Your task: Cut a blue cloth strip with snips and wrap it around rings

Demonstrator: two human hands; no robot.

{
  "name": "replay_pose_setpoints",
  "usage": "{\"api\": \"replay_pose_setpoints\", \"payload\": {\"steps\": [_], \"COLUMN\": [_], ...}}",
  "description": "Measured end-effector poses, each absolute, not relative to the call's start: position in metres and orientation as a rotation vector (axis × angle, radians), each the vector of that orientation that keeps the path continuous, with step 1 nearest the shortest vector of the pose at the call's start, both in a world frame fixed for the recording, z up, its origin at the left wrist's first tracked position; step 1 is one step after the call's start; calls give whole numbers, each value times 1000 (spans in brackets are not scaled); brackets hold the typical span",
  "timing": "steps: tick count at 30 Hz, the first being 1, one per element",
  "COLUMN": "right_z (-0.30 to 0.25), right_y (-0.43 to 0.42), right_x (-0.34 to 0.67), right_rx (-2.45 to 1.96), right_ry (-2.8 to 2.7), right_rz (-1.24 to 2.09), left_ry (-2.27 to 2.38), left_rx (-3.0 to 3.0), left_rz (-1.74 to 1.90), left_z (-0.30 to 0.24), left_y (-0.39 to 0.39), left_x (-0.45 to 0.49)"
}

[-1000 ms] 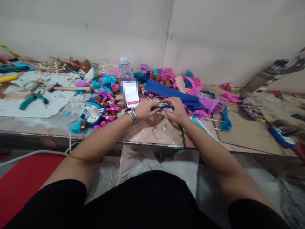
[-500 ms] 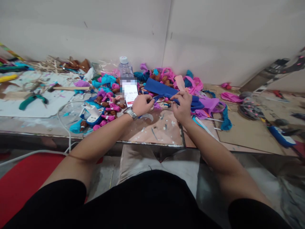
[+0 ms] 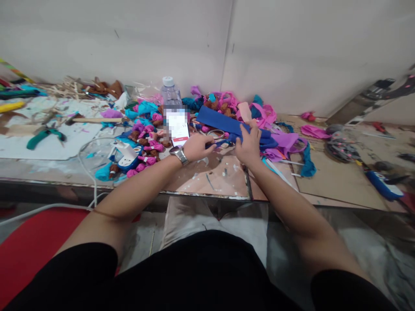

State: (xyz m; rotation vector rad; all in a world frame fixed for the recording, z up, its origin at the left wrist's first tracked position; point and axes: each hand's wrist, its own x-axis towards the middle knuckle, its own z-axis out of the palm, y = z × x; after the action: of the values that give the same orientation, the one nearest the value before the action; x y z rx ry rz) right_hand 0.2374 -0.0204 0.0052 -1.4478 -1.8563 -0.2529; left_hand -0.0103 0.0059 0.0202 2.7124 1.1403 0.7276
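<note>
My left hand (image 3: 197, 148), with a metal-banded watch (image 3: 180, 155) at its wrist, is closed in a pinch on one end of a small dark-blue fabric strip (image 3: 222, 142). The strip runs across to my right hand (image 3: 249, 146), whose fingers are bent and closed at its other end; the fingertips are partly hidden. Just behind the hands lies a wide flat piece of blue fabric (image 3: 220, 121). Purple fabric (image 3: 287, 142) lies to the right of my right hand. A lit phone (image 3: 178, 128) stands beside my left hand, partly blurred out.
Knotted bits of pink, brown and blue fabric (image 3: 151, 147) crowd the left side around a power socket (image 3: 129, 160). A plastic bottle (image 3: 170, 91) stands behind. Green-handled pliers (image 3: 40, 137) and a hammer (image 3: 94, 120) lie further left; cardboard (image 3: 337, 177) is at right.
My left hand has shifted slightly right and down with the strip. The fingers of my right hand have changed their bend, now lower over the blue fabric.
</note>
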Motion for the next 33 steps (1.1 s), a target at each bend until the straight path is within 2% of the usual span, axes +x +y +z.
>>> {"api": "replay_pose_setpoints", "payload": {"steps": [4,9,33], "right_z": [5,2,-1], "right_y": [-22,-26,-27], "right_x": [231,223,223], "right_rx": [-1225,-1003,-1098], "right_ry": [-1929,-2198,-2207], "right_rz": [-122,4,24], "left_ry": [1085,970,810], "left_rx": [2806,2795,2635], "left_rz": [593,608,668], "left_z": [15,11,20], "left_y": [9,10,7], "left_x": [-10,-9,-11]}}
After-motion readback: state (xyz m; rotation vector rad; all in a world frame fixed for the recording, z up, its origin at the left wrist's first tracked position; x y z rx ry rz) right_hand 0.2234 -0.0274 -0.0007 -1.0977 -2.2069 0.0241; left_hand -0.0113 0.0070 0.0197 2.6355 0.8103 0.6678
